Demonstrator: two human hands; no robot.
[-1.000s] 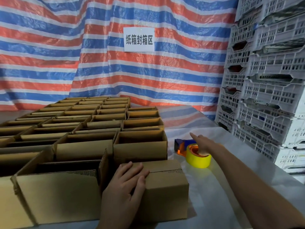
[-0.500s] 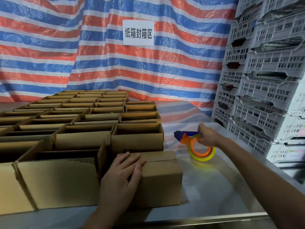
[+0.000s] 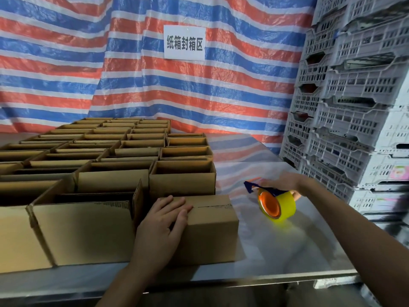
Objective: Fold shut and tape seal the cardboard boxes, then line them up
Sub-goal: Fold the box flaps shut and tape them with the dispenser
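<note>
Pressing left hand [image 3: 164, 222] flat on folded-shut cardboard box [image 3: 212, 231] at 6 o'clock, gripping yellow tape dispenser [image 3: 275, 206] in curled right hand [image 3: 281, 185] at 3 o'clock of it, abutting open boxes [image 3: 84, 231] at 9 o'clock

Closed box [image 3: 208, 227] sits nr front edge of table [image 3: 287, 251], L hand [image 3: 163, 227] flat on its top. Open boxes [image 3: 99, 151] fill table to its left & behind, rows running back to tarp [image 3: 221, 96]. R hand [image 3: 285, 185] holds tape dispenser [image 3: 274, 204] above table, just right of closed box. Crates [image 3: 354, 107] stacked far right; sign [image 3: 184, 42] on tarp.
</note>
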